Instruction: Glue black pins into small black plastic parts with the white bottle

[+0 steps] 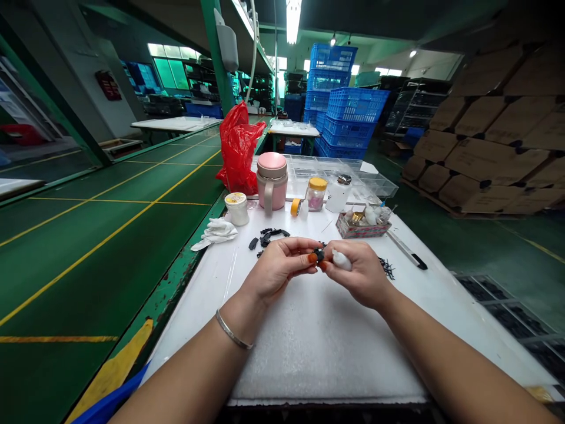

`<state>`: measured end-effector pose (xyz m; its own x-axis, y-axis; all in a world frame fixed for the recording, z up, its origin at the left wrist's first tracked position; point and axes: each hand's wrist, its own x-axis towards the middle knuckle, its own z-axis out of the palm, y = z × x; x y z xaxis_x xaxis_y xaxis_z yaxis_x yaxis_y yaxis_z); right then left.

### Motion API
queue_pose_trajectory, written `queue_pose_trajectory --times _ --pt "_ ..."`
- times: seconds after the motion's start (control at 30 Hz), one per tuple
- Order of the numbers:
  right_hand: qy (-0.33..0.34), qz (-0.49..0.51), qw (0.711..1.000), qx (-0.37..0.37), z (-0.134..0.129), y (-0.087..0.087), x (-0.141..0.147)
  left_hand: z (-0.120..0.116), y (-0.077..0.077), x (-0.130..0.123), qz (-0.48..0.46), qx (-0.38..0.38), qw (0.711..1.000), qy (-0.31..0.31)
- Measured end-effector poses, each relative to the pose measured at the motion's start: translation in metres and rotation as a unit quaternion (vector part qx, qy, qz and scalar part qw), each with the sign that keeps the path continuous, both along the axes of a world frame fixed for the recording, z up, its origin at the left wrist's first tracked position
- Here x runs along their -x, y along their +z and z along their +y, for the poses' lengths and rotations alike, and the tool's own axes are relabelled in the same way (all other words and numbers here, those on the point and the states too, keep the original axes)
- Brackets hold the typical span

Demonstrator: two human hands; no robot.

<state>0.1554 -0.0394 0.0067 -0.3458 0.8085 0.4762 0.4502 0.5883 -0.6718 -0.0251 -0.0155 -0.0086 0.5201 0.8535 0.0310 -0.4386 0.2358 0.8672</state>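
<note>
Over the middle of the white table (286, 353), my left hand (280, 262) pinches a small black part (318, 254) between thumb and fingers. My right hand (359, 271) meets it there, fingers closed round a small white bottle (342, 260) with its tip pointing up and left. The right thumb and fingertips also touch the black part; its exact shape is mostly covered. Several loose black pieces (267, 237) lie just beyond my left hand. Thin black pins or strips (387, 268) are heaped right of my right hand.
Behind stand a pink mug (272, 191), a white tub (237, 209), a yellow-lidded jar (316, 195) and a white bottle with a metal top (339, 194). White gloves (216, 233) lie left. A small box of bottles (364, 227) and a box cutter (408, 250) are right.
</note>
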Motion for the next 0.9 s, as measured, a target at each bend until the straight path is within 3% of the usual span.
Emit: queue_pose_trajectory --times 0.23,0.5,0.63,0.9 --pt "0.057 0.124 0.978 0.159 0.005 -0.008 -0.003 0.002 -0.001 0.002 0.014 -0.007 1.000 -0.013" --pt "0.098 0.188 0.944 0.252 0.009 -0.009 -0.005 0.002 0.001 0.001 0.035 -0.023 0.999 0.007" --pt "0.089 0.186 0.951 0.230 0.008 -0.011 -0.003 0.001 0.003 0.002 0.050 -0.034 0.998 0.015" --pt "0.003 0.073 0.994 0.084 0.001 -0.013 -0.001 0.004 0.001 0.003 0.060 -0.046 0.997 0.023"
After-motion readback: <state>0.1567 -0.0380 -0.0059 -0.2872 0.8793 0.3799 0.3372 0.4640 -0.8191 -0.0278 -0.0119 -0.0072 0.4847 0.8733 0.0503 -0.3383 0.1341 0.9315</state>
